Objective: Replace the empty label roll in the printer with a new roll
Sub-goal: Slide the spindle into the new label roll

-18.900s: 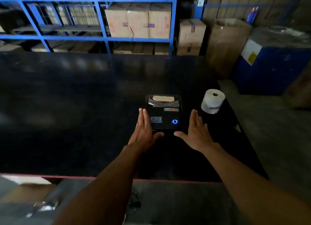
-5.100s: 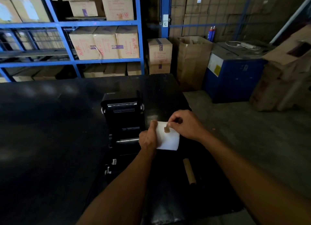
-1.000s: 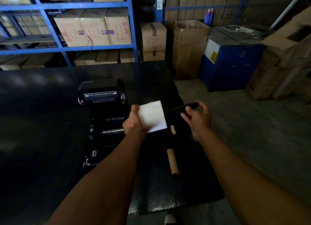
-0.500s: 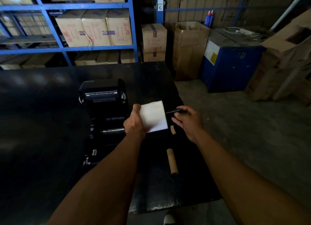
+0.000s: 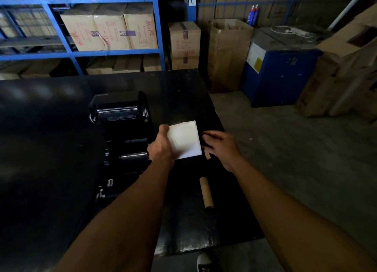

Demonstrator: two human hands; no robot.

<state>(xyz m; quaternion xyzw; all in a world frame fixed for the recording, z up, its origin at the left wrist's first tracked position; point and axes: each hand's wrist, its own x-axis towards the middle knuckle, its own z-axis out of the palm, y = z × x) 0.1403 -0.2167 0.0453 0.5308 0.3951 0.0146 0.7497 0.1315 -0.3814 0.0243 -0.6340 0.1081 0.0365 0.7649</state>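
Just right of the open printer [image 5: 122, 127], above the near right part of the worktop [image 5: 51, 149], the new roll [image 5: 184, 142] is held clear of the surface with its axis running left to right. The left hand [image 5: 161, 147] grips its left end, thumb on top and fingers curled under. The right hand [image 5: 221, 147] is at the right end, its fingers curled and seemingly pinching a dark rod [image 5: 204, 138] at the roll's centre hole; the rod is too dark to make out well. The empty core [image 5: 206, 192] lies on the worktop nearer the person.

The roll looks light and fairly stiff as a wound mass, but its outer wraps are probably smooth paper that can slip or loosen, and its end faces may dent or telescope under a hard squeeze. It is likely best held around the curved side or by both flat ends, with modest pressure, keeping the loose tail pinned. The cardboard core is light and crushable.
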